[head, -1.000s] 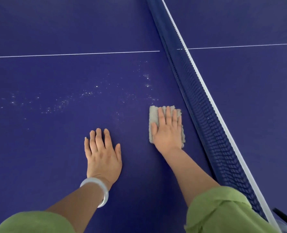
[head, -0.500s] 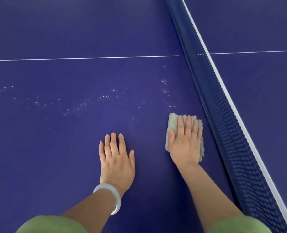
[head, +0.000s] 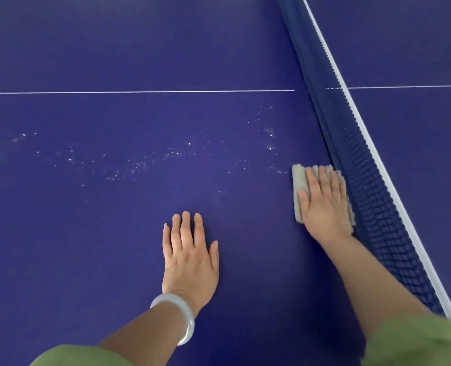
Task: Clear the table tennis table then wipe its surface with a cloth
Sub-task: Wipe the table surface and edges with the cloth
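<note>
While the cloth (head: 298,180) lies flat on the blue counter (head: 100,247), just beside the foot of the net (head: 364,180), the entry reads as follows.

Item: right grip (head: 324,207), released, fingers straight, palm pressing the cloth down; nothing is clenched round it.

Item: left grip (head: 190,257), also released, spread flat on bare counter nearer the person, apart from the cloth and holding nothing (it looks like a brace for leaning in).

Item: pale bracelet (head: 182,315) on the left wrist; green sleeves (head: 417,342) at the lower edge.

Item: white specks (head: 140,165), scattered in a loose band across the counter from the left edge to just ahead of the cloth, on the near side of the white line (head: 140,91).

Status, as a judgement: clearing looks finished, going by the part in view, where only cloth and specks lie. Wiping is under way but incomplete.

Left to do: the speckled band, the surface past the line, and probably the half beyond the net, whose condition cannot be told from here.
</note>
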A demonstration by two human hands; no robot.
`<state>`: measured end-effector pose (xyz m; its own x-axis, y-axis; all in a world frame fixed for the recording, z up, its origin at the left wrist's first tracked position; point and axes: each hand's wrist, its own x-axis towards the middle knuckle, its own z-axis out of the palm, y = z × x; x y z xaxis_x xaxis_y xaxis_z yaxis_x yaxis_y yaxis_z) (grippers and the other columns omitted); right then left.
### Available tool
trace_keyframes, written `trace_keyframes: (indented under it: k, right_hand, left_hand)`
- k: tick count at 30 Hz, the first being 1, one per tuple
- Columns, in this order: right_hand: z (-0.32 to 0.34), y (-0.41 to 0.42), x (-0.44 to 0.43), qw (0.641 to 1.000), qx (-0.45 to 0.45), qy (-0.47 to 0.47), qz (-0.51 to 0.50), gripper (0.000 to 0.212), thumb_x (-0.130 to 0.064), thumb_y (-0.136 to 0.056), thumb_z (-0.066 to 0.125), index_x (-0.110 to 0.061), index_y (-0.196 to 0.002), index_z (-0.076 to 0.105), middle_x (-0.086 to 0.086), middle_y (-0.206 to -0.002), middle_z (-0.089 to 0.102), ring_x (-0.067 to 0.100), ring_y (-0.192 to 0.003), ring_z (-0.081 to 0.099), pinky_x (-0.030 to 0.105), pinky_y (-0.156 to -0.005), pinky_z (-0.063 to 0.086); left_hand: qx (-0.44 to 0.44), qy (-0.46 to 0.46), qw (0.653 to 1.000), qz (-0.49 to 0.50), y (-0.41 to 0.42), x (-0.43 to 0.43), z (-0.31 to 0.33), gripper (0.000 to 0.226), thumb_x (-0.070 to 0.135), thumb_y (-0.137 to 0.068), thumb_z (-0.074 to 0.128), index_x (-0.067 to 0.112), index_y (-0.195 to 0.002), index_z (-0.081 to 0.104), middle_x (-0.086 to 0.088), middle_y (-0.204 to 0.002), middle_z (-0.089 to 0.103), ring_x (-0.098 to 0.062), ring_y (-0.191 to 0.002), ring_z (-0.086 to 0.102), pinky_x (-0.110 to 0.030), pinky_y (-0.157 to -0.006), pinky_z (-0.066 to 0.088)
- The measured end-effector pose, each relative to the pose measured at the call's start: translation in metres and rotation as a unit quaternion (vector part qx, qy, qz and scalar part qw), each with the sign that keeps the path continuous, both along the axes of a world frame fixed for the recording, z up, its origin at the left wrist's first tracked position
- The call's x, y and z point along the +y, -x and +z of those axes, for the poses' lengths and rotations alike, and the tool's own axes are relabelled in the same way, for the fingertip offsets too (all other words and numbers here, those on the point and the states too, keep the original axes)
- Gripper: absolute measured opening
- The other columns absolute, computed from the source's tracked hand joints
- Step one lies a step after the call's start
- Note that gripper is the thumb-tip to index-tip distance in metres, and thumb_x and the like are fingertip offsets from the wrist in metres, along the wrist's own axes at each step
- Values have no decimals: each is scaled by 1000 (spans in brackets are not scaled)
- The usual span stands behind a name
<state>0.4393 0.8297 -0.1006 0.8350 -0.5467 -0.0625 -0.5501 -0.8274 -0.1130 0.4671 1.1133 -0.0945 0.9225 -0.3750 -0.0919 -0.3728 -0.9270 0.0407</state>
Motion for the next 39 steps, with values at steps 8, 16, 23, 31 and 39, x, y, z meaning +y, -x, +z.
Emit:
trace_keyframes:
  k: [8,16,23,31,39]
  right_hand:
    - [-7,-78,64,991,-4,16,131,61,-44,-102,9,-18,-158,6,7,-165,6,27,-152,-4,45,-124,-2]
    - [-1,53,59,996,-18,-11,-83,67,-48,-100,12,-14,-157,15,13,-163,15,33,-151,8,51,-122,5]
    - [-3,6,124,1000,23,3,-17,63,-45,-103,9,-15,-158,4,11,-165,3,31,-152,-3,49,-123,1]
    - [0,-41,75,999,45,-17,4,64,-49,-101,11,-22,-158,1,4,-166,-2,27,-152,-9,47,-123,-4]
    - [5,30,187,998,24,-18,-49,71,-50,-97,15,-10,-155,21,21,-160,18,43,-148,15,60,-119,12]
  left_hand:
    - [-6,-13,1000,1,1,-1,1,66,43,-99,16,4,-148,38,-19,-151,39,-37,-144,31,-53,-118,25]
    - [-1,4,1000,-5,0,1,0,64,42,-98,23,2,-145,42,-22,-149,42,-39,-142,34,-56,-115,29]
    - [12,18,1000,-12,-1,3,1,64,41,-99,23,1,-145,41,-23,-148,41,-41,-141,34,-57,-115,30]
    - [9,50,994,-96,-22,32,9,62,44,-98,28,6,-144,45,-15,-144,47,-34,-137,42,-46,-114,35]
    - [-9,14,993,-115,-57,91,-2,70,49,-100,23,1,-149,34,-18,-154,35,-33,-145,29,-50,-118,28]
